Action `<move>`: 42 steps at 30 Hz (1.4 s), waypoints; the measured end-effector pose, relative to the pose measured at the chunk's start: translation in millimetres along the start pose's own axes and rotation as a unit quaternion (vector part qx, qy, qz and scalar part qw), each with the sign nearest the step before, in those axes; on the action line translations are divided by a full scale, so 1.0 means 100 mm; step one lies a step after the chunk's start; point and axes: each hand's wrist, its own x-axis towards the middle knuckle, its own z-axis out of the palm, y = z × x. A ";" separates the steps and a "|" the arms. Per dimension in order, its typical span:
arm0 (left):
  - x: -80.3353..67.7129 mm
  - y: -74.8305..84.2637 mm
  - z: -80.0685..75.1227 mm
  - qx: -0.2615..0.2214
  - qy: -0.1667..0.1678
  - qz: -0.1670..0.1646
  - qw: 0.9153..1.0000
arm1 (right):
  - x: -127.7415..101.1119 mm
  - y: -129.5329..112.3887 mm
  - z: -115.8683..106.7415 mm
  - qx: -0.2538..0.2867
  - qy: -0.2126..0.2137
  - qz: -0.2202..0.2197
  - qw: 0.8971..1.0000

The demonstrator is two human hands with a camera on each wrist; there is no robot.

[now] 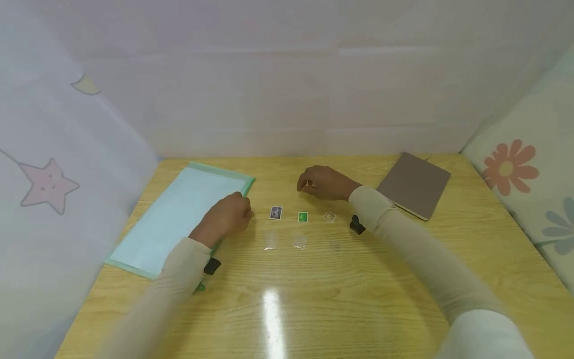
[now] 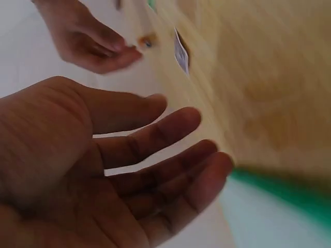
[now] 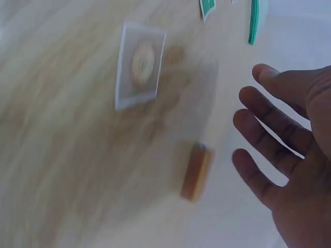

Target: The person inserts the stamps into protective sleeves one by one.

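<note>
Both sleeved arms reach over the wooden counter (image 1: 314,299); the left hand (image 1: 226,217) hovers released at the green folder's (image 1: 179,214) edge, and the right hand (image 1: 325,182), fingers loose and empty, sits behind three small cards (image 1: 302,217). The cards lie in a row, none yet picked up. A brown notebook (image 1: 414,184) lies right; patterned fabric walls surround.

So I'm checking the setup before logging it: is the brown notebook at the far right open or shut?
Shut. The brown notebook lies flat on the table, only its plain cover showing and no pages visible.
</note>
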 end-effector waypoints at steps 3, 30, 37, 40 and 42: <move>-0.13 0.13 0.15 -0.016 -0.017 -0.032 0.999 | 0.09 -0.07 0.09 0.075 -0.036 0.006 0.997; -0.31 0.28 0.52 -0.072 0.093 0.034 0.993 | 0.30 -0.40 0.42 0.010 -0.036 -0.024 0.999; -0.29 0.27 0.54 -0.081 0.101 0.048 0.990 | 0.29 -0.32 0.45 0.071 -0.048 0.011 0.996; -0.28 0.27 0.52 -0.093 0.110 0.045 0.988 | 0.28 -0.30 0.44 0.128 -0.031 0.023 0.991; -0.28 0.26 0.49 -0.108 0.122 0.050 0.985 | 0.27 -0.29 0.43 0.161 -0.014 0.026 0.987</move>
